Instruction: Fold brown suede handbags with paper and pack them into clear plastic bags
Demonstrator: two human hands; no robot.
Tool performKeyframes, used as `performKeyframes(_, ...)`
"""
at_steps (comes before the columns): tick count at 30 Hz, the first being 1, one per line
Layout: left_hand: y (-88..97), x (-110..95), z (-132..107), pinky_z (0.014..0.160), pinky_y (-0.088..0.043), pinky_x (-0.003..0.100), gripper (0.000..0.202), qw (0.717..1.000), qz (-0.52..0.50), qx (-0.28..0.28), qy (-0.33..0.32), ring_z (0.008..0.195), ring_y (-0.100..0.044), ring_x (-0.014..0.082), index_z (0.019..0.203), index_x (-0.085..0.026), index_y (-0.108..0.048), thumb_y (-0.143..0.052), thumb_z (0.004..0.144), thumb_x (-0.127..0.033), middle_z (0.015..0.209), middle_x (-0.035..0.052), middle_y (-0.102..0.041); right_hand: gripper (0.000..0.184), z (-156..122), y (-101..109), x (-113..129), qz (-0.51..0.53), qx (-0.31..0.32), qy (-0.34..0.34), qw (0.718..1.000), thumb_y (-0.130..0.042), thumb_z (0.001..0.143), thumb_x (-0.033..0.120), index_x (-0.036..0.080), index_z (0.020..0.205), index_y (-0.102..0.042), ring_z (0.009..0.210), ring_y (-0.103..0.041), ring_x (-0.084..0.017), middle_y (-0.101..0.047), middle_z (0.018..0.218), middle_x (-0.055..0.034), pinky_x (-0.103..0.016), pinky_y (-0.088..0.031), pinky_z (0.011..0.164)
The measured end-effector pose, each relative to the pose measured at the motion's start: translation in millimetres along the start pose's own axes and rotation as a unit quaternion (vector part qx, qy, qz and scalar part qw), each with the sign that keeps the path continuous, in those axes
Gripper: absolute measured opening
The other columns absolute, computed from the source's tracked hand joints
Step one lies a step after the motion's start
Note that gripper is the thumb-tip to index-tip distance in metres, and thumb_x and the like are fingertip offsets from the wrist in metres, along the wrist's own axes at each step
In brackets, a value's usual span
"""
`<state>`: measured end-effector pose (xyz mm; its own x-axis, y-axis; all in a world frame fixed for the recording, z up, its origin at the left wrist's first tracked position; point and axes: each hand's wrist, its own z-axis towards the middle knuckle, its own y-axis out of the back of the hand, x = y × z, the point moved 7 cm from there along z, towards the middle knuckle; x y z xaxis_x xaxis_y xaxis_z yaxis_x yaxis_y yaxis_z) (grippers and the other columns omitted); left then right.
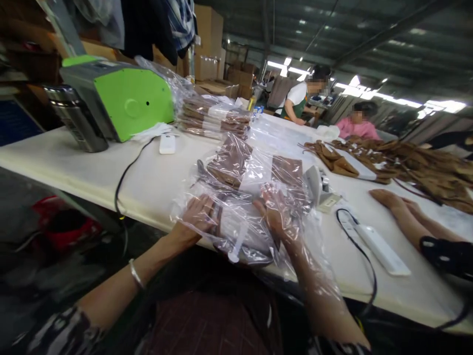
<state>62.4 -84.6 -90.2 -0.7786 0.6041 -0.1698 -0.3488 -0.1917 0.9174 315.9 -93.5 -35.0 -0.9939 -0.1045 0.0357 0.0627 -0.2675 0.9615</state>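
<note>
at the white table (92, 170), left hand (199, 213), grip unclear, and right hand (274, 209), thumb apart, touch clear plastic bag (242, 209) around folded brown cloth (229, 162).

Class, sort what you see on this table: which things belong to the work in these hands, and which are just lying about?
In the work:
left hand, at the bag
right hand, likewise
clear bag
brown cloth, under plastic

Lying about, it seems:
flask
green machine
small white device
long white device
</note>
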Motion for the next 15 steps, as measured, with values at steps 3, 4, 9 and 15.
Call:
performKeyframes(3,3.3,-3,-11,0.122,-0.022,0.049,0.067,0.999,-0.011,0.024,-0.035,0.147,-0.030,0.0274,0.153,-0.019,-0.031,-0.042,0.098,-0.054,0.156,0.0134,-0.039,0.061,27,-8,25,-0.024,0.055,0.080,0.995,-0.051,0.099,0.043,0.019,0.152,-0.036,0.149,-0.021,-0.027,-0.030,0.159,-0.0113,-0.048,-0.011,0.122)
performKeyframes(4,3.7,-3,-13,0.122,-0.021,0.048,0.073,0.998,-0.015,0.031,-0.045,0.147,-0.030,0.0270,0.156,-0.019,-0.024,-0.042,0.097,-0.058,0.157,0.0133,-0.037,0.062,36,-12,28,-0.027,0.068,0.080,0.994,-0.054,0.097,0.042,0.020,0.153,-0.036,0.149,-0.022,-0.028,-0.030,0.159,-0.0113,-0.050,-0.014,0.121)
performKeyframes(9,-1.0,2,-21,0.122,-0.020,0.046,0.100,0.994,-0.011,0.064,-0.083,0.146,-0.032,0.0291,0.158,-0.015,-0.008,-0.052,0.087,-0.070,0.157,0.0178,-0.034,0.058,74,-45,15,-0.038,0.107,0.002,0.994,-0.053,0.098,0.038,0.022,0.152,-0.038,0.148,-0.025,-0.028,-0.033,0.158,-0.0113,-0.049,-0.021,0.119)
performKeyframes(15,4.4,3,-24,0.122,-0.021,0.046,0.071,0.986,0.017,0.070,-0.149,0.148,-0.028,0.0272,0.153,-0.028,-0.031,-0.064,0.091,-0.040,0.159,0.0082,-0.034,0.049,103,-71,-13,-0.003,0.058,-0.018,0.998,-0.046,0.102,0.031,0.019,0.149,-0.041,0.147,-0.023,-0.030,-0.036,0.156,-0.0122,-0.055,-0.015,0.119)
